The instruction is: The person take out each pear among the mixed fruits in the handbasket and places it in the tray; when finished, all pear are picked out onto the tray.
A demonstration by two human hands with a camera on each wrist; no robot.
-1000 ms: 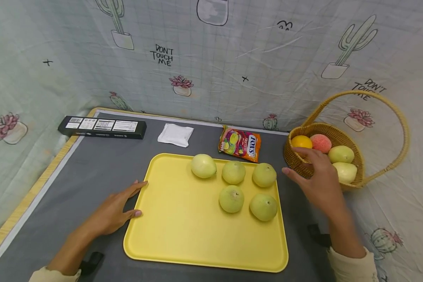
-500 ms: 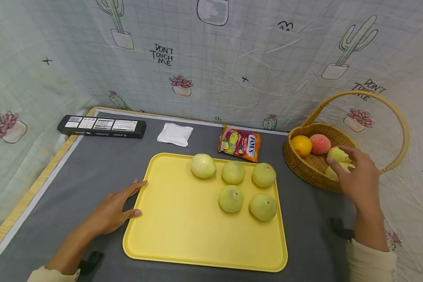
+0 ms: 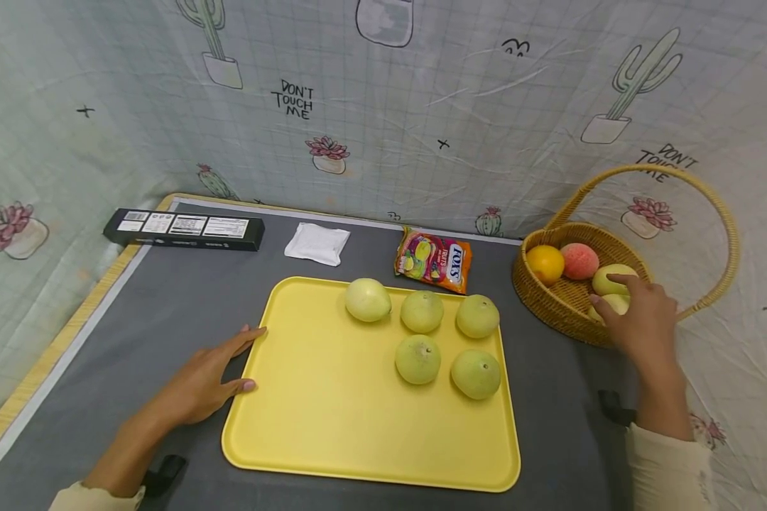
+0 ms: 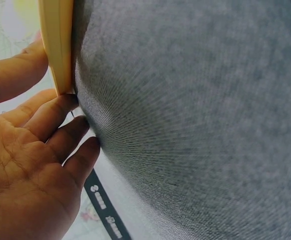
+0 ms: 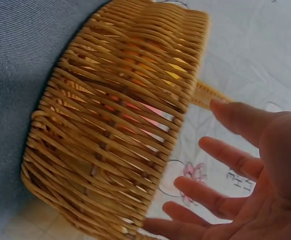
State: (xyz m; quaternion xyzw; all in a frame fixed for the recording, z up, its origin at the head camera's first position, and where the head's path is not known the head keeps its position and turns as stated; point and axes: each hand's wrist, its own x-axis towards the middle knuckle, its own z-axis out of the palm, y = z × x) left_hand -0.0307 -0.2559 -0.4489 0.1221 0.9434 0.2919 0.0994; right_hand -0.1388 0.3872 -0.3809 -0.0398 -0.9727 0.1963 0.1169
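My left hand (image 3: 198,383) rests at the left rim of the yellow tray (image 3: 307,426), fingers and thumb extended against it. In the left wrist view, the fingertips (image 4: 60,107) meet the tray's edge close to the grey tabletop. My right hand (image 3: 648,323) is over the near right side of the wicker basket (image 3: 552,316), thumb and fingers apart. Just beyond those fingers lie a pale yellow fruit (image 3: 613,305), partly hidden by the hand, and a yellow-green fruit (image 3: 607,279). In the right wrist view, the fingers (image 5: 225,152) are spread beside the woven wall with nothing between them.
An orange (image 3: 545,264) and a pinkish-red fruit (image 3: 579,261) share the basket, whose tall handle (image 3: 725,206) arches rightward. Several green round fruits (image 3: 418,360) and a pale yellow fruit (image 3: 367,299) sit on the tray. Behind it lie a candy bag (image 3: 433,260), a white packet (image 3: 317,243) and a black box (image 3: 185,229).
My right hand has moved right from the basket's left side to its near right side, then shifted slightly left. My left hand and the tray look the same.
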